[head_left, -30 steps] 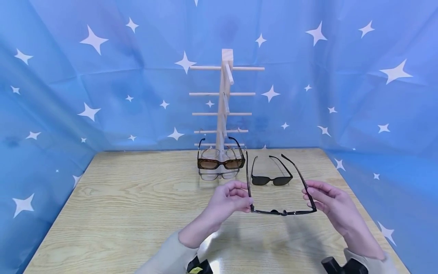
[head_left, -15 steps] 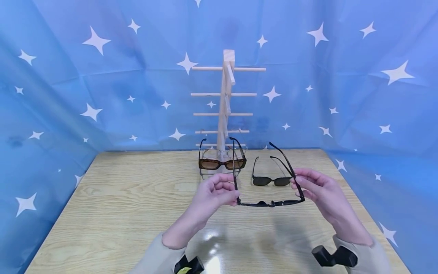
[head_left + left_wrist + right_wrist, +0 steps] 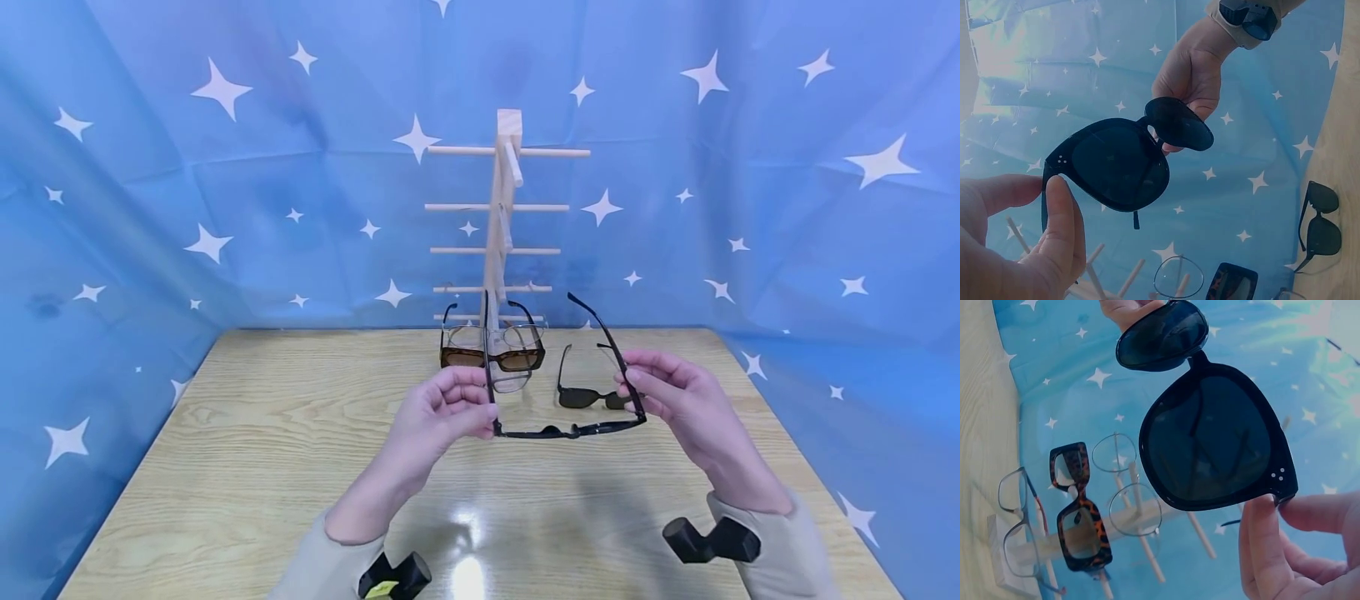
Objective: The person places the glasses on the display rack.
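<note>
Clearly, in the head view, the left hand (image 3: 438,408) and the right hand (image 3: 678,396) pinch both sides of large black sunglasses (image 3: 553,432) above the desk (image 3: 225,467), in front of the wooden rack (image 3: 501,221). In the left wrist view, dark glasses (image 3: 1324,235) lie on the desk. In the right wrist view, tortoiseshell glasses (image 3: 1079,501) sit beside wire glasses (image 3: 1135,509).

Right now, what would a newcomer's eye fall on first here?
Most likely the large black sunglasses, held above the table between the left hand and the right hand. Beyond them stands a wooden rack with tortoiseshell glasses at its lower end, against a blue starry backdrop.
</note>
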Available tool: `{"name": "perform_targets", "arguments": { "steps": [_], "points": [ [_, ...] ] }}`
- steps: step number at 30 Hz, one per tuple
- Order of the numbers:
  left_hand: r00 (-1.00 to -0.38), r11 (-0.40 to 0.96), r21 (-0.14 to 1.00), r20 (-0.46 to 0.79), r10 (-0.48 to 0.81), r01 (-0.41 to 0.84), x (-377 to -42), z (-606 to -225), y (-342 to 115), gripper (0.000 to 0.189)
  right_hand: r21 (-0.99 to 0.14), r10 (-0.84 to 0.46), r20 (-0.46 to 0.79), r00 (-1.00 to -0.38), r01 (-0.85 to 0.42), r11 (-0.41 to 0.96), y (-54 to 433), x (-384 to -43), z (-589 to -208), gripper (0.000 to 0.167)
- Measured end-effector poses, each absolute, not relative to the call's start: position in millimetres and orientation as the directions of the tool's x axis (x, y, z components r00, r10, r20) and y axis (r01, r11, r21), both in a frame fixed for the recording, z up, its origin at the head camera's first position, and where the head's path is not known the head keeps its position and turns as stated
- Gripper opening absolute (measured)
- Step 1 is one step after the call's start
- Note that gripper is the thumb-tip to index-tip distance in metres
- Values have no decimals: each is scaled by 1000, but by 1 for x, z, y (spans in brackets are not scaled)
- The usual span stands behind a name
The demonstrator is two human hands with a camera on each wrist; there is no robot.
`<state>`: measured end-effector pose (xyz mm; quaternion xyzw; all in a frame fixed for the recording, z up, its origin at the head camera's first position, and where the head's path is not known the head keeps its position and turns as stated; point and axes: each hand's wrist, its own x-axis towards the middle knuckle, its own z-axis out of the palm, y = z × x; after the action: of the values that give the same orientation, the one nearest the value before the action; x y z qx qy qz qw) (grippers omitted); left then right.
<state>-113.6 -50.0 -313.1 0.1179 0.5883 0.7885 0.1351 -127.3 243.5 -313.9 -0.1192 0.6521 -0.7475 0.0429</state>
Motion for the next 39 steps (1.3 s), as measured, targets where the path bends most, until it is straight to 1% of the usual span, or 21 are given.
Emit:
{"name": "perform_targets", "arguments": {
  "steps": [6, 11, 16, 28, 36, 39],
  "points": [
    [-951, -282, 957, 19, 309, -72, -121, -308, -58, 32, -993, -205, 80, -976, -60, -105, 232, -138, -304, 16],
    [-965, -267, 960, -11, 264, -84, -131, -306, -62, 34, -992, -207, 55, -977, -29, -123, 223, -149, -299, 14],
    [-972, -281, 956, -18, 236, -86, -140, -302, -68, 30, -989, -214, 54, -975, -22, -148, 215, -161, -292, 13],
    [-973, -410, 904, -25, 228, -120, -169, -289, -84, 19, -982, -192, -16, -981, 51, -180, 199, -191, -271, 12],
    [-974, -465, 868, -80, 213, -173, -188, -282, -87, 14, -973, -180, -66, -982, 103, -206, 193, -213, -264, 10],
    [-974, -478, 858, -101, 204, -189, -193, -278, -87, 12, -975, -173, -76, -982, 109, -192, 191, -219, -261, 11]
  ]
}}
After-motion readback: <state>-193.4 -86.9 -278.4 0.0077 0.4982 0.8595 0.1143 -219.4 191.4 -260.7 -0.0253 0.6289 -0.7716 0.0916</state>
